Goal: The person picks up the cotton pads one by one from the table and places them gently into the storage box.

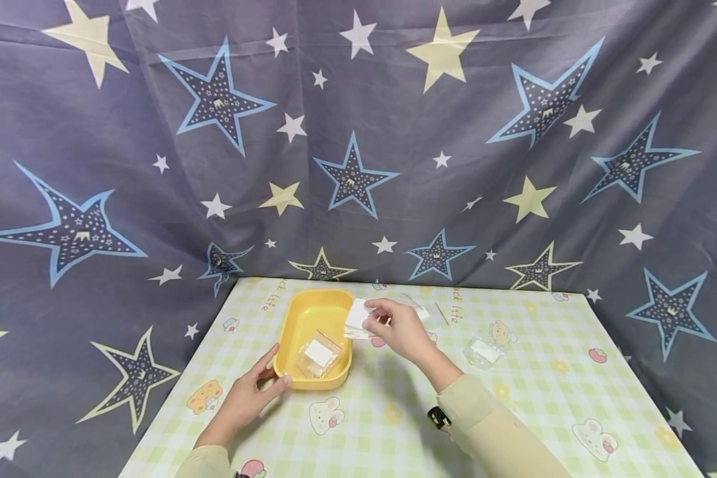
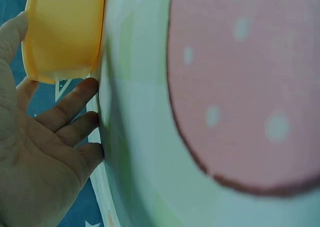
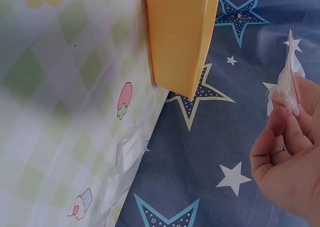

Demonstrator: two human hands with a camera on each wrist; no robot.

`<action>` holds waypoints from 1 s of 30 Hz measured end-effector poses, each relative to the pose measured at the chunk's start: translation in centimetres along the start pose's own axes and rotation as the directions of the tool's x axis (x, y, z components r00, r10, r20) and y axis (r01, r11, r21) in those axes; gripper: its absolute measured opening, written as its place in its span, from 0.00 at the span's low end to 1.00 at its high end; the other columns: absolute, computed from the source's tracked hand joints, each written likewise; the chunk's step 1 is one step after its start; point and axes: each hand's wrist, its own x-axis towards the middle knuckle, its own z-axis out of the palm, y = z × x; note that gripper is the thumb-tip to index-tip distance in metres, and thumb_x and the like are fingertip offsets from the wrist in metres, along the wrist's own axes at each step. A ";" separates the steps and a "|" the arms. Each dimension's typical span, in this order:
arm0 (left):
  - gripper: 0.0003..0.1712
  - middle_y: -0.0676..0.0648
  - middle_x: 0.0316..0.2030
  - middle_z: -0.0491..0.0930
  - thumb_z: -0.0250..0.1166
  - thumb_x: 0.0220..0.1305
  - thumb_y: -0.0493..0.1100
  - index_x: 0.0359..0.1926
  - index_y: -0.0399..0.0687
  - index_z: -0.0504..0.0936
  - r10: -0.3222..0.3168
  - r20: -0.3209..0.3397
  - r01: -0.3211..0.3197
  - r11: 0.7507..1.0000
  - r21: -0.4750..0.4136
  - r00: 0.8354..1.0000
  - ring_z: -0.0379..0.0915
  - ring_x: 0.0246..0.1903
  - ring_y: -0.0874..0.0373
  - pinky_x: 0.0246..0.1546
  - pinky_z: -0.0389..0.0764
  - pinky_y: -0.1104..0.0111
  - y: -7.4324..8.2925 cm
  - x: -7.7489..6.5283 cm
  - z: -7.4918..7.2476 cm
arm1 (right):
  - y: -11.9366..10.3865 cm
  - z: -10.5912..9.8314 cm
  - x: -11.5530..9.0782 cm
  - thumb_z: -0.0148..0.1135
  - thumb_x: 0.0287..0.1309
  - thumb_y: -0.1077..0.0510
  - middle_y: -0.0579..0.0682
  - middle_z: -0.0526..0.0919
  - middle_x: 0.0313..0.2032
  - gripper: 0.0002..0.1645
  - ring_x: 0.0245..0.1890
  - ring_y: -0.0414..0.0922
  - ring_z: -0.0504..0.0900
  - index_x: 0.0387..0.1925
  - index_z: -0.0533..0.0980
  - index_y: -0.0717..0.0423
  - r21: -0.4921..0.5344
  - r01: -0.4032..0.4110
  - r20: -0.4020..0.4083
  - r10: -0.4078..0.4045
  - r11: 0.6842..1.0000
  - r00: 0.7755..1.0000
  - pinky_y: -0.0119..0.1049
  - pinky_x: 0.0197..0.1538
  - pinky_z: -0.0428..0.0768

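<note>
The right hand (image 1: 400, 328) pinches a small zip bag (image 1: 356, 320) by the yellow tray's (image 1: 325, 312) right side — the left hand (image 1: 247, 395), fingers spread, touches its near-left corner.

From my end, I see a glossy yellow tray (image 1: 318, 313), rectangular with rounded corners, standing flat and open side up toward the left of the worktop (image 1: 358, 451), its near left corner gripped by the left hand (image 1: 246, 396). Inside its near half, a clear packet (image 1: 319, 354) with a white insert lies askew. I have a second see-through packet (image 1: 356, 320), white inside with a reddish line along its edge, pinched by the right hand (image 1: 399, 330) beside the tray's right rim.
</note>
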 end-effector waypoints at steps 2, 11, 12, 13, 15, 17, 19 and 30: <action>0.50 0.40 0.69 0.81 0.68 0.70 0.68 0.85 0.71 0.55 -0.001 0.001 0.001 1.000 0.003 1.000 0.69 0.76 0.37 0.80 0.61 0.36 0.0 0.0 0.0 | -0.2 0.1 0.0 0.76 0.64 0.58 0.46 0.91 0.34 0.21 0.32 0.37 0.81 0.58 0.85 0.55 0.006 -0.011 0.005 0.011 1.000 1.000 0.27 0.34 0.80; 0.50 0.40 0.69 0.82 0.68 0.70 0.68 0.85 0.72 0.55 -0.002 -0.003 0.002 1.000 0.014 1.000 0.69 0.76 0.36 0.79 0.61 0.34 -0.2 0.2 0.1 | -0.7 0.4 0.2 0.75 0.65 0.59 0.47 0.91 0.35 0.22 0.31 0.38 0.82 0.59 0.84 0.55 0.069 -0.045 0.027 0.044 0.997 0.999 0.28 0.29 0.85; 0.50 0.40 0.68 0.82 0.68 0.71 0.68 0.86 0.71 0.55 0.001 -0.002 -0.001 1.000 0.016 1.000 0.69 0.76 0.36 0.79 0.61 0.34 -0.2 0.2 0.1 | -0.8 0.5 0.2 0.75 0.65 0.59 0.48 0.91 0.35 0.22 0.31 0.38 0.83 0.60 0.84 0.55 0.074 -0.047 0.030 0.045 0.996 0.999 0.29 0.28 0.86; 0.50 0.40 0.68 0.82 0.68 0.71 0.68 0.86 0.71 0.55 0.000 -0.002 0.000 1.000 0.015 1.000 0.69 0.76 0.36 0.79 0.61 0.34 -0.2 0.2 0.1 | -0.8 0.5 0.2 0.75 0.66 0.59 0.48 0.91 0.35 0.22 0.31 0.38 0.83 0.60 0.84 0.55 0.079 -0.047 0.033 0.045 0.996 0.998 0.29 0.28 0.86; 0.50 0.40 0.68 0.82 0.68 0.71 0.68 0.86 0.71 0.55 0.005 -0.001 -0.005 1.000 0.015 1.000 0.69 0.75 0.35 0.79 0.61 0.34 -0.2 0.2 0.1 | -0.8 0.6 0.2 0.74 0.66 0.59 0.49 0.91 0.36 0.21 0.31 0.38 0.83 0.60 0.84 0.56 0.089 -0.049 0.037 0.046 0.995 0.998 0.29 0.27 0.86; 0.50 0.39 0.68 0.82 0.68 0.71 0.68 0.86 0.70 0.55 0.010 -0.001 -0.010 1.000 0.012 1.000 0.69 0.75 0.36 0.79 0.62 0.35 -0.2 0.2 0.1 | -0.9 0.6 0.2 0.74 0.66 0.59 0.49 0.91 0.36 0.21 0.31 0.38 0.83 0.60 0.84 0.56 0.092 -0.049 0.042 0.045 0.994 0.998 0.29 0.27 0.86; 0.50 0.40 0.68 0.82 0.68 0.70 0.68 0.86 0.70 0.55 0.012 -0.001 -0.012 1.000 0.009 1.000 0.70 0.75 0.36 0.79 0.62 0.36 -0.3 0.2 0.1 | -1.0 0.7 0.2 0.74 0.66 0.59 0.50 0.91 0.36 0.21 0.30 0.39 0.83 0.60 0.84 0.56 0.098 -0.050 0.051 0.045 0.994 0.998 0.29 0.27 0.87; 0.50 0.41 0.67 0.83 0.68 0.71 0.68 0.86 0.71 0.55 0.023 -0.005 -0.023 1.000 0.007 1.000 0.71 0.74 0.37 0.79 0.63 0.37 -0.4 0.2 0.0 | -1.0 1.4 0.5 0.74 0.67 0.58 0.48 0.92 0.37 0.20 0.30 0.37 0.82 0.58 0.85 0.54 0.029 -0.020 0.064 0.019 0.999 0.998 0.28 0.29 0.84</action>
